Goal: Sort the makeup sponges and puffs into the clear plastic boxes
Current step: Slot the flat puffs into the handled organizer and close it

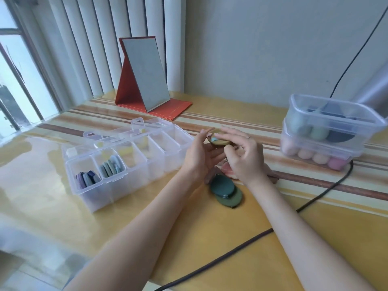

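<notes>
- The worktop [210,238] carries everything; the divided box [126,158] serves as landmark, lid open, lying left of both hands.
- In the box, the two nearest-left cells hold flat puffs standing on edge; the cells toward the hands look bare or nearly so.
- Right of the box and well apart from it stands a stack of tubs [327,133] holding egg-shaped sponges.
- Just right of the box's near corner lie two dark green puffs [227,193], overlapping, with a pink one partly hidden under the right hand.
- The left hand [199,156] and right hand [245,156] meet right of the box; the fingers of both pinch a tan puff [218,140] held flat above the worktop.
- The left hand is nearer the box, so the drop looks a short leftward move into a free cell.
</notes>
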Demonstrator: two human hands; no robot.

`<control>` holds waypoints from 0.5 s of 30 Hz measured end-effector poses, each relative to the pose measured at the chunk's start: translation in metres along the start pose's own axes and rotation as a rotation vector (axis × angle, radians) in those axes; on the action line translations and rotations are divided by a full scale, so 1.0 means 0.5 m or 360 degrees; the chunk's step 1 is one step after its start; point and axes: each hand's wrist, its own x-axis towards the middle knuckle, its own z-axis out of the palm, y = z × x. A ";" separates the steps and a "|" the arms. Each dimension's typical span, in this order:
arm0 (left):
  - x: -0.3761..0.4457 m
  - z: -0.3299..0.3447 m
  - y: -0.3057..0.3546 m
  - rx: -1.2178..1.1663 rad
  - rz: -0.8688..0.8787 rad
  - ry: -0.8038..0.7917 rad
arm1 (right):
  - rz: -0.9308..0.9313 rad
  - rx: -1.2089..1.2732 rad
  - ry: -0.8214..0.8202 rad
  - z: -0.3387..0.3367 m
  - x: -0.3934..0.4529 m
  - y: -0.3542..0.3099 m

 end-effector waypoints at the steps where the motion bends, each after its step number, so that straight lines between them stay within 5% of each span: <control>1: 0.000 0.000 0.003 -0.0110 -0.0046 -0.0033 | 0.0050 -0.0006 -0.0062 0.000 -0.002 -0.001; 5: -0.013 0.004 -0.006 0.0213 0.0225 -0.0057 | 0.0361 0.0547 0.0027 -0.001 0.007 -0.021; 8: -0.047 0.003 0.008 0.0858 0.0599 -0.0029 | 0.0496 0.0830 0.0271 0.000 0.010 -0.047; 12: -0.086 -0.033 0.087 0.1453 0.1061 0.0165 | 0.0181 0.0129 -0.0286 0.028 0.005 -0.076; 15: -0.110 -0.072 0.149 0.1863 0.1118 0.0347 | -0.0113 -0.0362 -0.0671 0.077 0.002 -0.081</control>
